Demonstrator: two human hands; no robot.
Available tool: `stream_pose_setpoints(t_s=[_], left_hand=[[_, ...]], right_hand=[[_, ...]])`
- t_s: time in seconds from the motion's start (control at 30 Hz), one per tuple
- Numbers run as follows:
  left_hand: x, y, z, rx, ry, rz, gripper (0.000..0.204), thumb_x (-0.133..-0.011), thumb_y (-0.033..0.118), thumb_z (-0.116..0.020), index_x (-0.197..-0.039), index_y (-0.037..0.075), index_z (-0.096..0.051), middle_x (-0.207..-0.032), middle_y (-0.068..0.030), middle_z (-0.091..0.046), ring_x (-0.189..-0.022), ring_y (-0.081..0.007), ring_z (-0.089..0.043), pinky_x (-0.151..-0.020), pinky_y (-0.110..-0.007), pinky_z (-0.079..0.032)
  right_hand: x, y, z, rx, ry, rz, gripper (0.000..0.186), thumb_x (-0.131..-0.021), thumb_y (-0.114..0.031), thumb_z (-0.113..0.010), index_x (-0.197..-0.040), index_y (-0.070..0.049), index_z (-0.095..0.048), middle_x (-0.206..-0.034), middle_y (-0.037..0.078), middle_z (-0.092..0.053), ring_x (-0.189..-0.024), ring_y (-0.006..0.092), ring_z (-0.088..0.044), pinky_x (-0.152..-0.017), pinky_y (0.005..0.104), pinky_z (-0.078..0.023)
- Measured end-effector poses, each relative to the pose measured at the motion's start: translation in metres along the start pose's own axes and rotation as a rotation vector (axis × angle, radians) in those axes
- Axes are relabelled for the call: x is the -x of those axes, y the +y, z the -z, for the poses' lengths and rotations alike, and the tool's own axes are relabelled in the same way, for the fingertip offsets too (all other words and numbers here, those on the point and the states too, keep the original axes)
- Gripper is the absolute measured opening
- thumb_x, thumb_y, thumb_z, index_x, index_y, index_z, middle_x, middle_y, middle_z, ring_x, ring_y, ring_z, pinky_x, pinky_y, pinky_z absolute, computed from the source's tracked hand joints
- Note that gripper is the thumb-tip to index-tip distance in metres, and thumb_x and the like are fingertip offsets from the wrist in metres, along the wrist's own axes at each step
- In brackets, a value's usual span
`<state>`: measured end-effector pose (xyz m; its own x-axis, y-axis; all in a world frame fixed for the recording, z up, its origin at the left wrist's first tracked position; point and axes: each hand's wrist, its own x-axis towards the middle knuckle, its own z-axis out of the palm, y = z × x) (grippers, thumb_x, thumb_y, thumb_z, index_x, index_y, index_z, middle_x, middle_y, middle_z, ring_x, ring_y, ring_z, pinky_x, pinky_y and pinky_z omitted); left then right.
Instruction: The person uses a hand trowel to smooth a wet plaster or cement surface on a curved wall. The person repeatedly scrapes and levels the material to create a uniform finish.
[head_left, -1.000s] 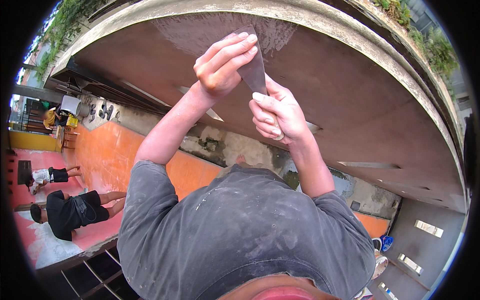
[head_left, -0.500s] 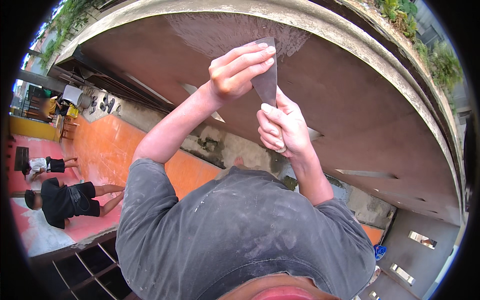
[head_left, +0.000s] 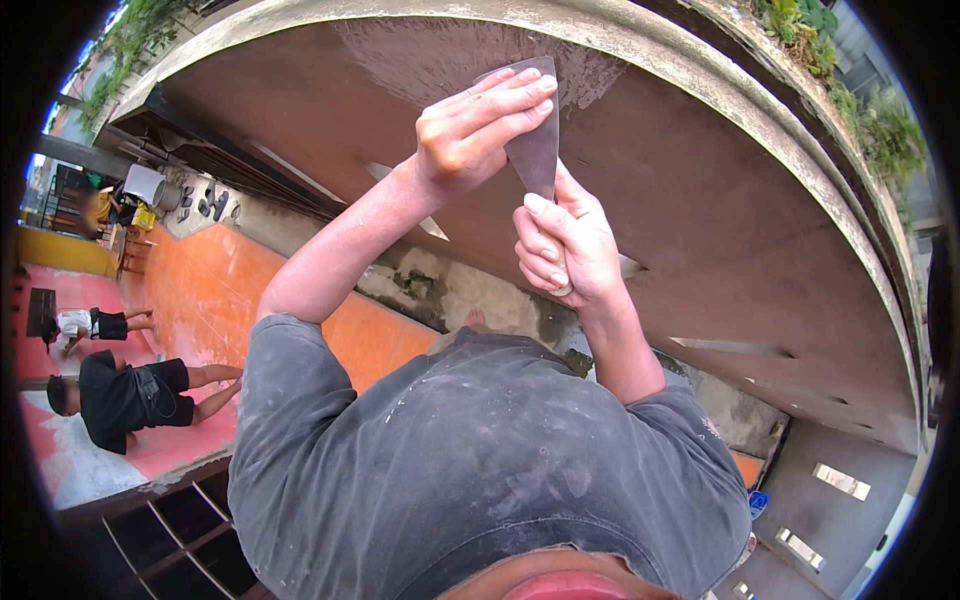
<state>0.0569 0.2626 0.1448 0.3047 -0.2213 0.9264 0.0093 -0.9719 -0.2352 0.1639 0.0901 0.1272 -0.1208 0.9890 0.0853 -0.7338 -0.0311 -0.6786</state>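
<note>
My right hand is closed around the handle of a scraper with a wide, dull metal blade. My left hand has its fingers pressed together over the upper part of that blade, thumb out of sight. The blade's broad end lies at a pale, streaky patch on the brown wall, just under the curved concrete edge. Whether the blade touches the wall is hard to tell.
At left, two people in dark shorts bend over a pink-and-white painted surface. An orange surface, footwear and a pale container lie below. A grey wall with slots stands lower right; plants grow above.
Both hands and the scraper moved right in the picture, dipping and then rising slightly over the last half second. The grip is unchanged, and the surroundings have shifted a little in the view.
</note>
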Motion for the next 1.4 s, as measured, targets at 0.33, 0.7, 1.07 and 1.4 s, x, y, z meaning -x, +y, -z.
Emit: stream_pose_setpoints(t_s=[0.33, 0.7, 1.07, 1.4], left_hand=[[0.004, 0.005, 0.003, 0.009, -0.136, -0.035, 0.021, -0.075, -0.005, -0.078, -0.096, 0.002, -0.077, -0.108, -0.0137, -0.077, -0.103, -0.0283, -0.075, -0.094, -0.041, -0.062], [0.003, 0.009, -0.008, -0.011, -0.016, 0.022, 0.030, -0.071, -0.008, -0.071, -0.099, 0.001, -0.077, -0.110, -0.0112, -0.077, -0.107, -0.0256, -0.074, -0.094, -0.041, -0.062], [0.003, 0.011, -0.007, -0.023, -0.003, 0.058, 0.031, -0.069, -0.011, -0.070, -0.097, 0.002, -0.077, -0.110, -0.0108, -0.077, -0.107, -0.0262, -0.074, -0.096, -0.041, -0.061], [-0.003, 0.007, -0.001, -0.009, -0.025, -0.022, 0.026, -0.072, -0.010, -0.073, -0.096, 0.001, -0.077, -0.109, -0.0105, -0.077, -0.105, -0.0266, -0.075, -0.095, -0.041, -0.061]], right_hand=[[0.012, 0.009, 0.007, -0.013, 0.018, 0.010, 0.059, -0.106, -0.010, -0.051, -0.160, -0.013, -0.028, -0.060, -0.001, -0.041, -0.038, 0.0058, -0.034, -0.035, 0.0219, -0.032], [0.012, -0.004, 0.015, 0.043, 0.024, -0.007, 0.059, -0.106, -0.010, -0.052, -0.161, -0.015, -0.030, -0.059, -0.003, -0.039, -0.038, 0.0053, -0.034, -0.034, 0.0221, -0.031], [0.010, -0.007, 0.010, 0.011, -0.006, -0.032, 0.059, -0.105, -0.009, -0.053, -0.160, -0.015, -0.031, -0.059, -0.002, -0.040, -0.039, 0.0053, -0.036, -0.035, 0.0222, -0.031], [0.005, -0.009, -0.001, 0.033, 0.115, -0.111, 0.061, -0.105, -0.009, -0.053, -0.161, -0.016, -0.030, -0.060, -0.002, -0.042, -0.038, 0.0051, -0.035, -0.035, 0.0213, -0.032]])
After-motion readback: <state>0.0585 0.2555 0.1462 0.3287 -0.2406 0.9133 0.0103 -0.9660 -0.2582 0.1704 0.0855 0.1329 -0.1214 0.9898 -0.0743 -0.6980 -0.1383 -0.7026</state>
